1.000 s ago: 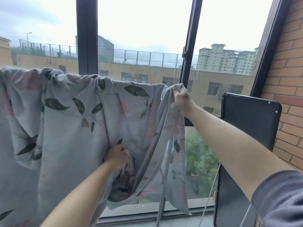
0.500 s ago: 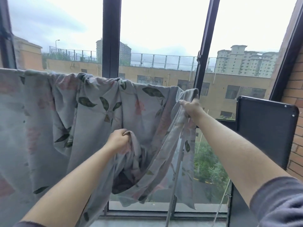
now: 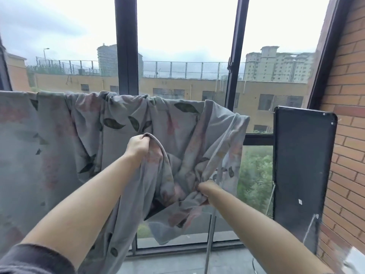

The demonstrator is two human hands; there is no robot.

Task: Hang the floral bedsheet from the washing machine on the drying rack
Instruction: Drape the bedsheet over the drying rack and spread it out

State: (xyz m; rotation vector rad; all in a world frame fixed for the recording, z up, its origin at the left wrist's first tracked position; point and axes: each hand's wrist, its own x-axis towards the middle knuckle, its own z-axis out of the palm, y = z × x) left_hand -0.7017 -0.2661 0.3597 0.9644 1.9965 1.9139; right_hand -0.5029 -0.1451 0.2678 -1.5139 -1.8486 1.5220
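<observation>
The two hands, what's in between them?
In the head view, a bunched sag of the floral bedsheet hangs between the left hand and right hand; both grip it.

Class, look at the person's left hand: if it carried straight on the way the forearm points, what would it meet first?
The left hand, its grip closed on a fold of the grey floral bedsheet, points up and forward. It would likely meet the sheet's hanging panel first, then the dark window frame post; depth is unclear.

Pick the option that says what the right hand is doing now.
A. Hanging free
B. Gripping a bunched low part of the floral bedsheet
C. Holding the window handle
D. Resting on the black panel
B: the right hand is closed on a gathered fold of the floral bedsheet, below the left hand.
</observation>
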